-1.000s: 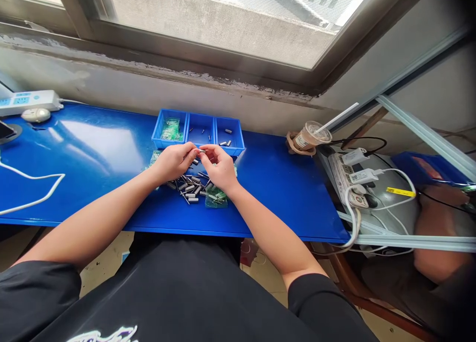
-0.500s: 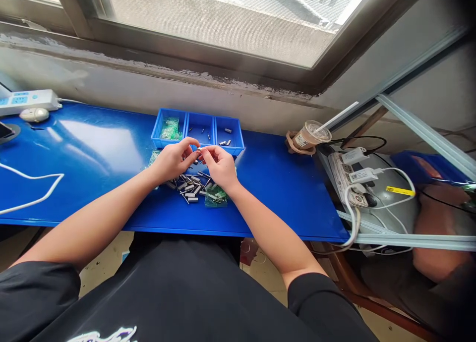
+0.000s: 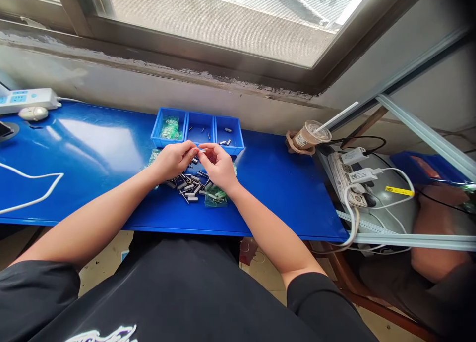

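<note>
My left hand [image 3: 174,159] and my right hand [image 3: 219,167] meet over the pile, fingertips pinched together. Between them is a small silver metal cylinder [image 3: 203,150]; the right thumb and fingers grip it, and the left fingertips close at its left end, partly hiding it. Below lies a loose pile of metal cylinders and thin rods [image 3: 190,187] on the blue table [image 3: 282,198]. Clear green-tinted plastic bags [image 3: 215,198] lie beside the pile, partly covered by my right hand. Another such bag [image 3: 154,156] shows behind my left wrist.
A blue three-compartment tray [image 3: 242,144] stands behind my hands, holding a green-tinted bag and a few metal parts. A drink cup [image 3: 305,136] in a cardboard holder is at the back right. Power strips [image 3: 344,176], cables and a metal frame [image 3: 416,240] border the right side.
My fingers have shifted slightly around the small cylinder. The left fingers are drawn closer together, and more of the cylinder shows at the right fingertips. The pile looks unchanged.
</note>
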A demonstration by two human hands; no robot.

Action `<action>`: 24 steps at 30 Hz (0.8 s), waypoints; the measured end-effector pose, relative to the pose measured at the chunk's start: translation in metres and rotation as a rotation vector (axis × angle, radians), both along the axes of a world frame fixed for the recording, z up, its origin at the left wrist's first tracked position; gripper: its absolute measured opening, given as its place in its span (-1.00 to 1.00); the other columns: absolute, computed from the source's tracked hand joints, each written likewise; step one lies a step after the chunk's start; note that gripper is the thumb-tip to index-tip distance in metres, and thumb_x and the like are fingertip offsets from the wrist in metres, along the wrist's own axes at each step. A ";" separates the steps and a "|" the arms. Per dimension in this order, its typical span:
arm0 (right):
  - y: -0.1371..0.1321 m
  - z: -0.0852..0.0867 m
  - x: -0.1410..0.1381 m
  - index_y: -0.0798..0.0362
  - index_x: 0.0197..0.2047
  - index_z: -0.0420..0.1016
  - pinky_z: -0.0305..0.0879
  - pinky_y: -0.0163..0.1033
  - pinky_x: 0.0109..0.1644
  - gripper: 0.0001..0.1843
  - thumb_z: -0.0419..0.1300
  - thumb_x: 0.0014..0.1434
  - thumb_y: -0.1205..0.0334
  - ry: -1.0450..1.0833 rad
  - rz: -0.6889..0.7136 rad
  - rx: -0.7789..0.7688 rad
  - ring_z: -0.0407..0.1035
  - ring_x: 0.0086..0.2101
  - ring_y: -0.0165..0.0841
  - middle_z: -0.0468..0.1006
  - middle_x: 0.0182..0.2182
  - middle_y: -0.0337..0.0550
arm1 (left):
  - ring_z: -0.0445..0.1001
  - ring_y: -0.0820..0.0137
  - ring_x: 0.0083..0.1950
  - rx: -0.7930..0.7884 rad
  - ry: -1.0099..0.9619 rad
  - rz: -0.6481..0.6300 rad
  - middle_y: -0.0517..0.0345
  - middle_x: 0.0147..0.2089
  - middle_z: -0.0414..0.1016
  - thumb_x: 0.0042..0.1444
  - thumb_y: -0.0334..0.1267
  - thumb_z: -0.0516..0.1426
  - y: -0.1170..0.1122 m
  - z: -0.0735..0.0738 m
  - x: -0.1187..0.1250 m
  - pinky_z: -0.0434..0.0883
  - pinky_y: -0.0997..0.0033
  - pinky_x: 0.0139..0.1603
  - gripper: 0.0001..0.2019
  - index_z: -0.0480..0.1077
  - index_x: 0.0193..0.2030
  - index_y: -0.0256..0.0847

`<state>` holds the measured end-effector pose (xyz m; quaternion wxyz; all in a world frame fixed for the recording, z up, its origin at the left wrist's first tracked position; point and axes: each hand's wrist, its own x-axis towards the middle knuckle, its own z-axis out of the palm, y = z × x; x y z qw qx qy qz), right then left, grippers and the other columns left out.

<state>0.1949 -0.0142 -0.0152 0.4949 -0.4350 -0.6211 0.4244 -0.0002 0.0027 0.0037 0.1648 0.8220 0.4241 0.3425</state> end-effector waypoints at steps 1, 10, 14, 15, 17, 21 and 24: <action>0.000 0.000 0.000 -0.01 0.01 0.62 0.49 -0.16 -0.13 -0.40 0.37 0.24 -0.37 -0.002 -0.001 0.004 0.56 -0.23 -0.33 0.71 -0.22 -0.14 | 0.51 0.30 -0.39 -0.003 -0.001 0.003 0.10 -0.39 0.60 0.50 0.05 -0.01 0.000 0.000 0.000 0.37 0.35 -0.28 -0.61 0.50 -0.13 -0.16; 0.000 0.004 0.001 0.00 -0.07 0.60 0.54 -0.15 -0.08 -0.33 0.32 0.24 -0.49 0.036 -0.020 -0.059 0.60 -0.23 -0.32 0.74 -0.22 -0.12 | 0.51 0.39 -0.39 -0.020 -0.095 -0.044 0.19 -0.32 0.63 0.45 0.02 0.11 -0.005 0.000 0.002 0.43 0.40 -0.26 -0.67 0.46 0.12 -0.15; 0.000 0.004 0.002 0.02 -0.08 0.60 0.52 -0.16 -0.11 -0.32 0.34 0.22 -0.49 0.040 -0.021 -0.060 0.58 -0.27 -0.33 0.73 -0.25 -0.12 | 0.52 0.39 -0.38 -0.031 -0.075 -0.047 0.20 -0.32 0.63 0.45 0.01 0.11 -0.004 -0.001 0.001 0.44 0.41 -0.24 -0.70 0.45 0.10 -0.12; 0.000 0.004 0.001 0.02 -0.08 0.60 0.51 -0.16 -0.12 -0.32 0.34 0.22 -0.48 0.039 -0.021 -0.058 0.58 -0.27 -0.34 0.73 -0.25 -0.13 | 0.52 0.39 -0.38 -0.033 -0.071 -0.041 0.20 -0.31 0.63 0.46 0.01 0.11 -0.004 -0.001 0.001 0.44 0.41 -0.25 -0.70 0.45 0.10 -0.12; 0.001 0.003 0.001 0.00 -0.06 0.60 0.52 -0.17 -0.12 -0.34 0.34 0.23 -0.48 0.035 -0.019 -0.055 0.58 -0.26 -0.34 0.73 -0.25 -0.14 | 0.51 0.38 -0.39 -0.035 -0.061 -0.033 0.19 -0.32 0.63 0.45 0.01 0.11 -0.003 -0.003 0.001 0.42 0.41 -0.26 -0.70 0.46 0.09 -0.13; 0.001 0.002 0.001 -0.02 0.00 0.58 0.55 -0.16 -0.10 -0.34 0.34 0.24 -0.46 0.047 -0.011 -0.044 0.61 -0.23 -0.32 0.73 -0.22 -0.14 | 0.51 0.34 -0.40 -0.022 -0.038 -0.011 0.16 -0.35 0.61 0.48 0.06 0.07 -0.002 -0.004 0.001 0.39 0.37 -0.28 -0.66 0.48 0.05 -0.15; 0.001 0.001 0.000 -0.01 0.04 0.56 0.53 -0.16 -0.12 -0.34 0.34 0.24 -0.45 0.040 0.003 -0.037 0.61 -0.23 -0.31 0.73 -0.22 -0.14 | 0.53 0.30 -0.39 -0.020 -0.018 0.016 0.13 -0.38 0.60 0.50 0.08 0.03 -0.001 -0.003 0.000 0.37 0.36 -0.29 -0.63 0.50 0.01 -0.15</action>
